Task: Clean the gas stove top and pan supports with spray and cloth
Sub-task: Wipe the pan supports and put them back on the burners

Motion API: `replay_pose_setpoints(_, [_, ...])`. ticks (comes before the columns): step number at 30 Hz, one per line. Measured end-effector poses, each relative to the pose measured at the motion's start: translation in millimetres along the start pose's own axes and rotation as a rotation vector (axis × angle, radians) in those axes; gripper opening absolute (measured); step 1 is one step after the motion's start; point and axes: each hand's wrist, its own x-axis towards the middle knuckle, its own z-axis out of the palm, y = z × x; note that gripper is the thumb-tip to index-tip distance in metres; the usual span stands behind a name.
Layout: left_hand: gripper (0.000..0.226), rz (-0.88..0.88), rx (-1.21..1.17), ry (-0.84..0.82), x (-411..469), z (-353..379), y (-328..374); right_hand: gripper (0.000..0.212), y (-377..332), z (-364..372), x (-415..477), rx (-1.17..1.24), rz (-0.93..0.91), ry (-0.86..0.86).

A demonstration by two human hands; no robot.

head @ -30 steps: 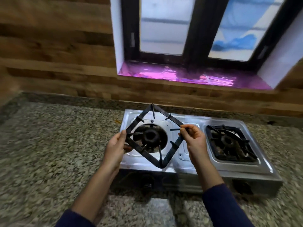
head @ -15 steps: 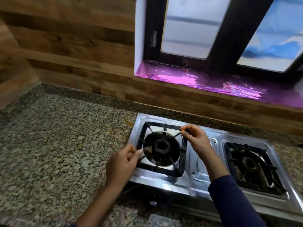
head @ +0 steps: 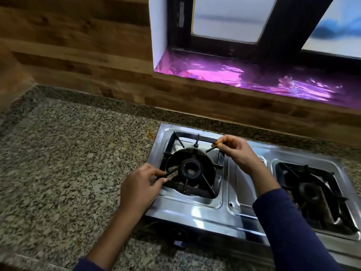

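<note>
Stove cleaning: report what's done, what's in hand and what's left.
Done: nothing clearly; no spray or cloth is in view, and a stain on the counter remains beside the stove top. In hand: the left hand and right hand each pinch a prong of the left pan support, lying over its burner. Left: spraying and wiping everything, including the right pan support.

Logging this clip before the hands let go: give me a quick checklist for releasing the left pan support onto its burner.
1. Left hand grips a prong at the near-left corner: ok.
2. Right hand pinches a prong at the far-right corner: ok.
3. Left pan support centred around the burner: ok.
4. Support lying flat in the stove top recess: cannot tell.
5. Right pan support in place: ok.
6. Spray and cloth within reach: not ok, neither in view.
</note>
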Motion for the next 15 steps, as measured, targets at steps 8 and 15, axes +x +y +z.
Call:
replay_pose_setpoints(8, [0.008, 0.046, 0.055, 0.033, -10, 1, -1, 0.011, 14, 7, 6, -0.153, 0.017, 0.039])
replay_pose_setpoints(15, [0.009, 0.028, 0.051, 0.023, -13, 10, -2, 0.019, 20, 15, 7, -0.271, -0.011, 0.211])
